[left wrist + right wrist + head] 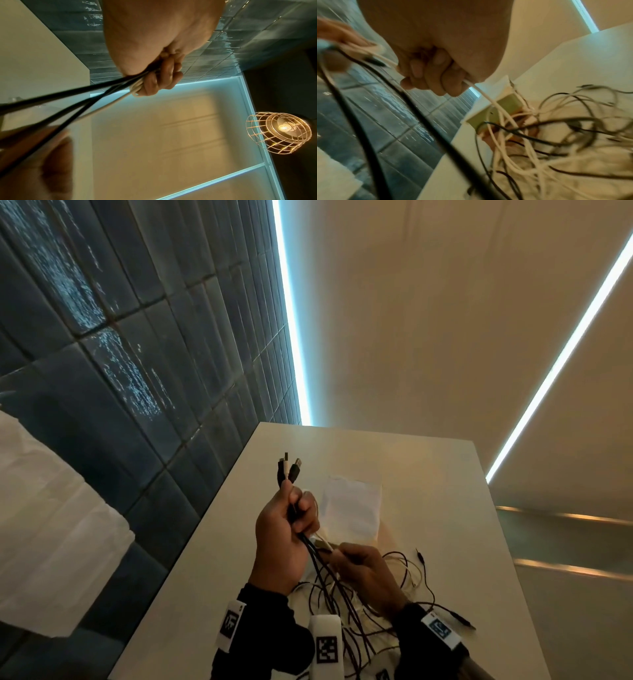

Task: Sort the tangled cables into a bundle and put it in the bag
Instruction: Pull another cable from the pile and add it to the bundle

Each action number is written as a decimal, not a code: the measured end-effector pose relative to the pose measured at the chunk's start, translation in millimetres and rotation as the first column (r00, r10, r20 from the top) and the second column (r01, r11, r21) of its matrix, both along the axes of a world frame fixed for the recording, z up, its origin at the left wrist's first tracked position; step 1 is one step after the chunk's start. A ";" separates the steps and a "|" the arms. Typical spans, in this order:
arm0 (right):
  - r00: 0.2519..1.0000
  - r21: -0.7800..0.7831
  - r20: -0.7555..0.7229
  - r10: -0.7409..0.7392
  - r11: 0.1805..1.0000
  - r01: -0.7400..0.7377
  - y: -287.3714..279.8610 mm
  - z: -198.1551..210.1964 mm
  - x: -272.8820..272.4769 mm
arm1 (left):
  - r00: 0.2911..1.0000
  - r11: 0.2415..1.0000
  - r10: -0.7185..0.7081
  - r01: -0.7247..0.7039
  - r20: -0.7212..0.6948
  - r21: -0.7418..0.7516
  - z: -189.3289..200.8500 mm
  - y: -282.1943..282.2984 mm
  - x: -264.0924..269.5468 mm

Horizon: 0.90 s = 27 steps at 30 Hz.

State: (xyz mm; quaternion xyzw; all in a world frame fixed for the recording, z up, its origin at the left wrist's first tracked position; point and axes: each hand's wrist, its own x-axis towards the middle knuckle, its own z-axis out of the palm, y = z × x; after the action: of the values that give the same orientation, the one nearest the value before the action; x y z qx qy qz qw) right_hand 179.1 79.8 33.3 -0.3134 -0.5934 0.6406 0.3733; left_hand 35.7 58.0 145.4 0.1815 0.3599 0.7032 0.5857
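Above table's (428, 474) near edge: left hand (286, 537) fists gathered cables (291, 470), plugs up. Right hand (368, 571) curled round white cable (488, 97), apparently. Bag (352, 508) flat mid-table. Risk: loose tangle (407, 580) snags, tightens into knot, drags toward edge.

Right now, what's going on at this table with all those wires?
A person is sorting tangled cables. The left hand grips several cables as a bundle, their plug ends sticking up above the fist. The right hand holds a white cable that runs down into the loose tangle on the table. The white bag lies flat behind the hands, with nothing visibly in it yet.
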 end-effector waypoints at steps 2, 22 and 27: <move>0.998 -0.021 0.045 -0.047 0.999 0.048 1.3 -21.7 2.5 | 1.000 1.000 -0.006 0.007 -0.027 0.021 -1.4 -0.2 1.6; 0.938 -0.068 0.275 -0.212 0.969 0.239 10.0 -83.1 4.7 | 0.976 0.995 0.069 -0.082 -0.207 -0.051 0.6 -6.2 -6.3; 0.940 -0.146 0.045 -0.338 0.929 0.340 22.0 -6.4 -1.7 | 0.938 0.982 0.099 -0.145 -0.332 -0.118 -6.9 -6.7 -4.4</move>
State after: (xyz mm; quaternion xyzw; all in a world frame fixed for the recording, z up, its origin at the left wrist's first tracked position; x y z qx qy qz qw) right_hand 177.4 101.8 26.9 -0.4445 -0.4835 0.6067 0.4478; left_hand 31.2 51.3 138.5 0.2303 0.5105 0.6717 0.4850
